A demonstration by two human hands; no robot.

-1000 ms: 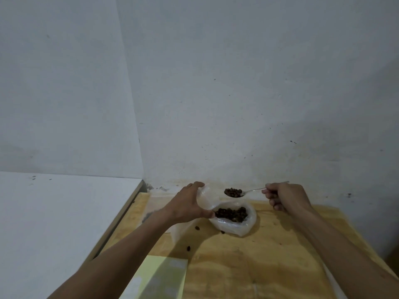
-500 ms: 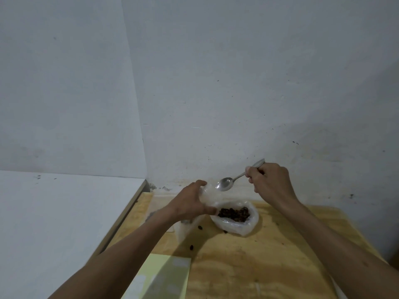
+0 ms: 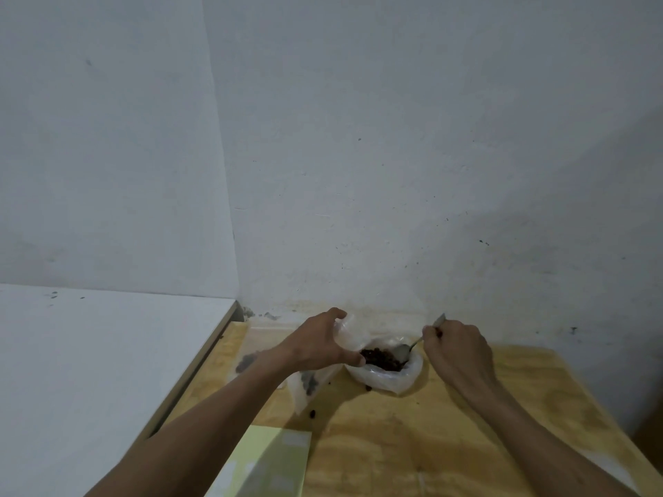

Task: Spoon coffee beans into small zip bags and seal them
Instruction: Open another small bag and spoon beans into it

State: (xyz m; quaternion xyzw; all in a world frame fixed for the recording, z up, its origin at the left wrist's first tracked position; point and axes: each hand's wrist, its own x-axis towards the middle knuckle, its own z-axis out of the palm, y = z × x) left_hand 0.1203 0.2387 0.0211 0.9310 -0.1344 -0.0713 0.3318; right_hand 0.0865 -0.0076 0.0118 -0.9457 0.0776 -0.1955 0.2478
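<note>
Head view. The spoon (image 3: 412,347) lies with its long axis slanted: the handle end rises up and to the right past the right hand (image 3: 455,353), and the bowl points down and to the left into the bean bag (image 3: 389,376). The right hand is curled closed around the handle. The spoon is thin, metallic and pale; its bowl sits at the right edge of the beans (image 3: 380,358).

The bean bag is a clear plastic bag with its mouth rolled open upward, resting on the wooden table (image 3: 448,425) near the far edge, close to the wall (image 3: 394,156). The beans inside form a dark brown mass.

The left hand (image 3: 319,347) grips a small zip bag (image 3: 344,330), thumb below and fingers curled over its top, just left of the bean bag and touching it. The zip bag is transparent and crumpled; how far its mouth is open cannot be told. A further clear bag (image 3: 305,385) lies under the left wrist.

Loose beans (image 3: 313,412) lie on the wood in front of the bags. A yellow-green card (image 3: 269,464) lies at the near edge. A white surface (image 3: 89,353) adjoins the table's left edge. Bare wood extends to the right and toward the viewer.
</note>
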